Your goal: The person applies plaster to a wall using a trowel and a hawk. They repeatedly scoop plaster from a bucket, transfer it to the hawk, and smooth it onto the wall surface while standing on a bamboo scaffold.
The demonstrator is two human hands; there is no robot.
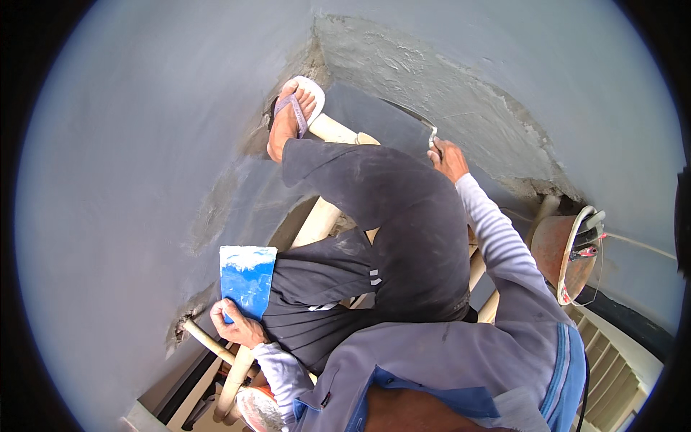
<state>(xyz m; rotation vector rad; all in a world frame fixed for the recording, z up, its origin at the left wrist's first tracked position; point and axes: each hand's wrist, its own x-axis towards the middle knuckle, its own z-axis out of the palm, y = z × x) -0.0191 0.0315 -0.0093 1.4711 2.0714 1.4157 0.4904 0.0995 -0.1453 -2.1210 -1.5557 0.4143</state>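
Note:
My left hand (237, 324) grips the lower edge of a blue plastic spreader (247, 281), held upright beside my left knee. White paste coats its top edge and smears its face. My right hand (450, 160) is closed round the handle of a plastering trowel (432, 134), beyond my raised knee. The trowel's thin blade shows almost edge-on, by the lower border of a rough grey plaster patch (432, 86) on the wall. I cannot tell whether the blade touches the wall.
I sit on bamboo scaffold poles (317, 223), one sandalled foot (295, 108) braced near the wall corner. A dirty bucket (556, 252) holding tools hangs at right. Another paste-smeared container (260, 409) is at lower left. Pole ends enter holes in the walls. Pale slats (604, 360) lie below right.

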